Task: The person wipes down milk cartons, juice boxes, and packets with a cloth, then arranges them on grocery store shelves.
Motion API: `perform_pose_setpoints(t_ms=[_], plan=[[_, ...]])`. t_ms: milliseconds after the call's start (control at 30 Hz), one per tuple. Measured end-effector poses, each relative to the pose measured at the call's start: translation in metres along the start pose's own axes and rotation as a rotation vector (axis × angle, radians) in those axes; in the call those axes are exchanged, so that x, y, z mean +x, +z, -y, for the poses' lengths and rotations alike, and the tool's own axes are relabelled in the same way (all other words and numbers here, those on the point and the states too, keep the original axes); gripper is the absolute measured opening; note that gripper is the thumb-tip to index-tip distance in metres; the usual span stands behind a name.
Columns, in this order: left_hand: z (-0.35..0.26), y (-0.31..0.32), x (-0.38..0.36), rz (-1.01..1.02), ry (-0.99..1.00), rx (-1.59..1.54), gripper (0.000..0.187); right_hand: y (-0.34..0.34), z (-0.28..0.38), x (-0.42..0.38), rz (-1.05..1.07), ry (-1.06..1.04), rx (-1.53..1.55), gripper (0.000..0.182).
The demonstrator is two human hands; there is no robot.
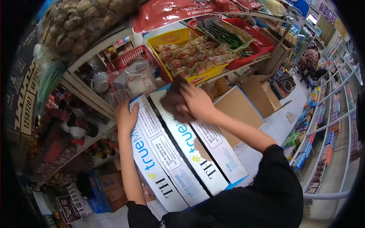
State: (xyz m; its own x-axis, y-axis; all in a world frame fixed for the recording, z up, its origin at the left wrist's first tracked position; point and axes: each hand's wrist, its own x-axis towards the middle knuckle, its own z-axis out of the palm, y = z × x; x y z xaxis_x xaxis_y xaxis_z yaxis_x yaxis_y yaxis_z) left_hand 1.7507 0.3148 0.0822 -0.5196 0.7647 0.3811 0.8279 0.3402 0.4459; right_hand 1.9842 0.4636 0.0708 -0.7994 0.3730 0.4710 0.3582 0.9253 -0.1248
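Two white-and-blue TH true MILK cartons stand side by side before me: a left carton (165,163) marked "LESS SUGAR" and a right carton (192,142) marked "PURE", with a torn brown patch on top. A dark gap runs between white top panels. My left hand (126,116) grips the far left corner of the left carton, its thumb on the top. In my right hand (197,102) is a bunched dark brown cloth (175,100), pressed on the far part of the right carton. The fingers' undersides are hidden by the cloth.
Behind the cartons, a shelf carries a yellow basket (173,37) of wrapped packs and a red basket (262,40). Open cardboard boxes (262,95) stand at right, near stocked shelves (323,129). A bag of round brown produce (80,24) hangs upper left.
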Motion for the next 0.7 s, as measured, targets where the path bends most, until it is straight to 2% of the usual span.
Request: perform_pose_setpoints(t_ms=[33,100,233,333,467,567,700], plan=[[0.000,0.001,0.000,-0.012,-0.001,0.008,0.041,0.009,-0.010,0.020,-0.072,0.019,0.007,0.049],[0.005,0.003,0.000,-0.007,0.001,0.007,0.041,0.018,-0.009,0.046,0.038,0.173,0.043,0.038],[0.008,0.002,-0.001,-0.027,0.012,-0.037,0.041,0.039,-0.013,0.065,0.000,0.102,-0.116,0.020],[0.008,0.002,-0.001,-0.070,0.033,-0.038,0.041,0.036,-0.018,0.069,0.101,0.066,-0.059,0.021],[0.010,0.000,-0.003,-0.059,0.009,-0.029,0.041,0.031,-0.025,0.089,0.290,0.062,-0.117,0.036],[0.010,0.000,-0.002,-0.022,-0.014,-0.050,0.043,0.025,-0.028,0.104,0.471,0.073,-0.067,0.044],[0.019,0.010,-0.002,-0.077,0.011,-0.029,0.045,0.016,-0.028,0.125,0.767,-0.008,-0.025,0.054]])
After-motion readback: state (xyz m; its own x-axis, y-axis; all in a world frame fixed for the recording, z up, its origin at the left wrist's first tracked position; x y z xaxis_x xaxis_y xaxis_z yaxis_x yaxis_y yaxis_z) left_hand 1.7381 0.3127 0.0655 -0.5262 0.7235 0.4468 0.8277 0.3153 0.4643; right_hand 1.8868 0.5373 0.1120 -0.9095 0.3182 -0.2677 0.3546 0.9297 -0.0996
